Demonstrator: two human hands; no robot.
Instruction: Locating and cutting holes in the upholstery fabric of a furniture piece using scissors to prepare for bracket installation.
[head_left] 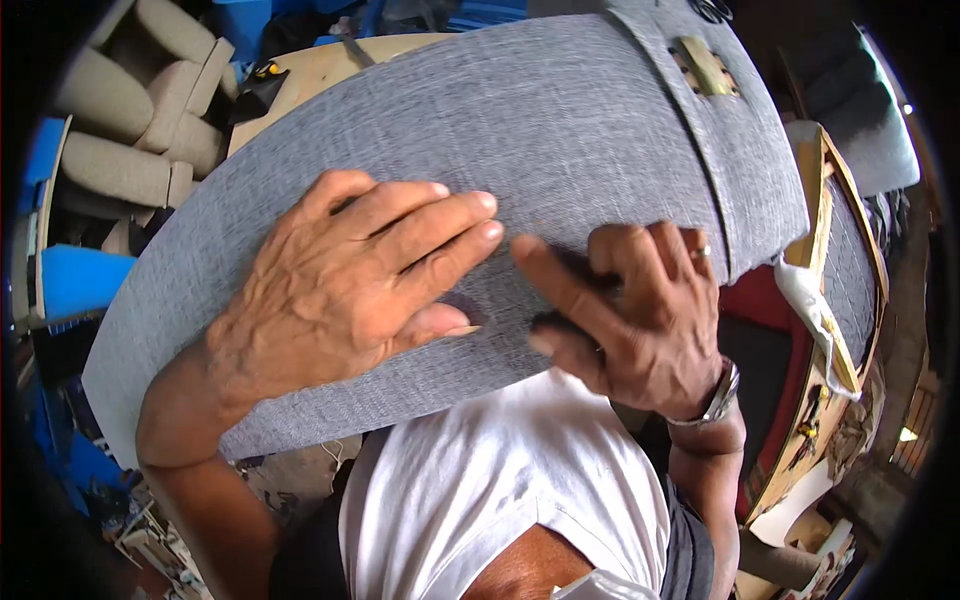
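Note:
A large panel covered in grey woven fabric (560, 110) lies across in front of me. My left hand (350, 270) rests palm down on its middle, fingers stretched out and thumb apart, with nothing in it. Close to those fingertips is my right hand (645, 320), its index finger pointing at the cloth and its thumb held away. The other fingers of that hand are curled, and no object shows in them. A dark seam (700, 140) crosses the fabric on the right, and beyond it a yellowish strip (708, 68) shows through an opening.
Beige sofas (140, 110) stand at the far left. A wooden board (310, 75) lies under the panel's far edge, with a black and yellow tool (266, 70) on it. To the right are a wooden frame (815, 330) with dark webbing and a grey cushioned piece (870, 125).

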